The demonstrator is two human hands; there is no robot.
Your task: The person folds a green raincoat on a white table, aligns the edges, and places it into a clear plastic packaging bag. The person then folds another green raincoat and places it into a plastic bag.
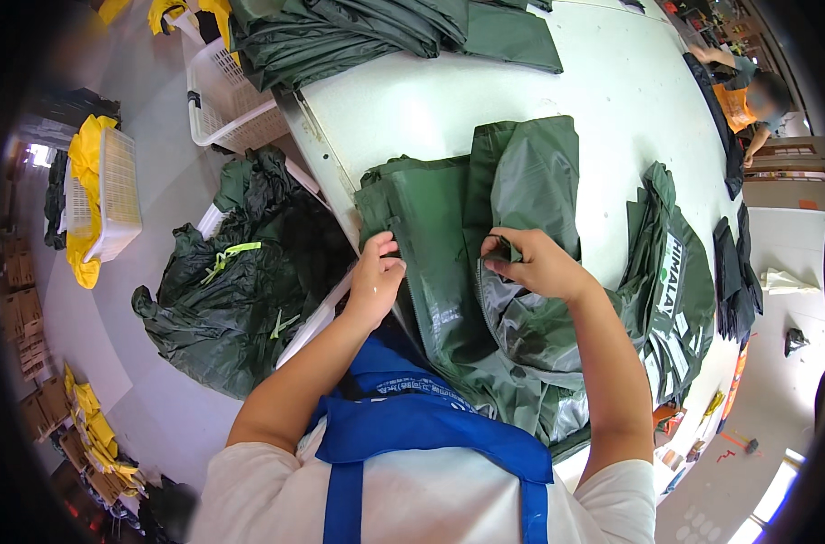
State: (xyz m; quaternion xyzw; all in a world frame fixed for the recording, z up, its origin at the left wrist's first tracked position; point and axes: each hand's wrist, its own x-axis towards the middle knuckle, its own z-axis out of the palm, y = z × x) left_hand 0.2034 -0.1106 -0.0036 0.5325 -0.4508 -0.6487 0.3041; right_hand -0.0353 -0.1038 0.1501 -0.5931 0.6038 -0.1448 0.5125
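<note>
A dark green rain jacket (444,299) lies spread on the white table in front of me, its front parted and a zipper running down each edge. The shiny grey-green inner side shows on the right flap. My right hand (541,265) pinches the upper corner of that flap, by the zipper's top, and lifts it a little. Beside the jacket's left panel is my left hand (376,279), its fingers loosely bent and apart with nothing visible between them. Whether its fingertips touch the fabric I cannot tell.
Folded green garments (367,36) lie at the table's far end. A printed green pile (671,290) is on the right. Crumpled green garments (240,272) hang beside the table's left edge. White baskets (117,195) stand farther left. Another person (743,95) works at the far right.
</note>
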